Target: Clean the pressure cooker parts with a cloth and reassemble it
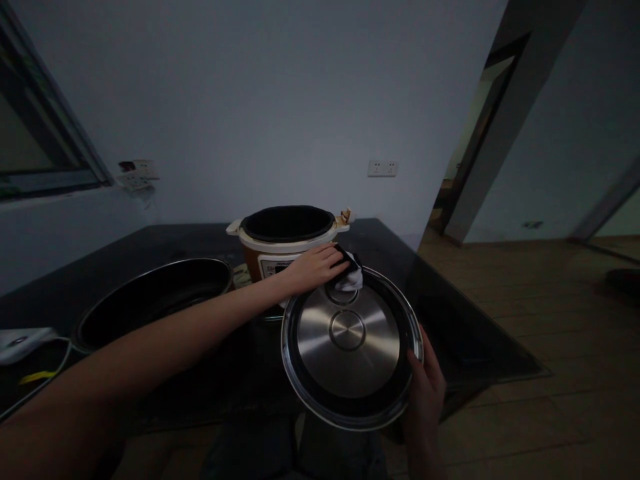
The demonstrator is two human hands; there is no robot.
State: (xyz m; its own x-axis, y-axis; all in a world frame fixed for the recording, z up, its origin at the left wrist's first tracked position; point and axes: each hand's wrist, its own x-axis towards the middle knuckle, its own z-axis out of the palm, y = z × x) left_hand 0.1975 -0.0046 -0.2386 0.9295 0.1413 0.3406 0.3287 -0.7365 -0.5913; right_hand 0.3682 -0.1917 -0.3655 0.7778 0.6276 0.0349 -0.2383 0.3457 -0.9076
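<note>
A round metal pot lid [320, 353] with a dark ring near its rim is tilted toward me in front of the counter. My right hand [425, 380] grips its right edge, thumb over the rim. Pressed on the lid's upper edge, my left hand [320, 268] closes on a black and white cloth [351, 279]. Just behind the lid stands an electric cooker [253, 263], white-rimmed with a brownish body and no lid on it; its dark inside shows. My left forearm passes in front of part of the cooker and of a wide dark pan.
The wide dark pan [125, 303] sits at the left of the dark counter [450, 327]. Left of it lie a white device [25, 343] with a cord and a yellow strip [39, 377]. Wall sockets [383, 169] are behind; tiled floor [565, 413] stretches right.
</note>
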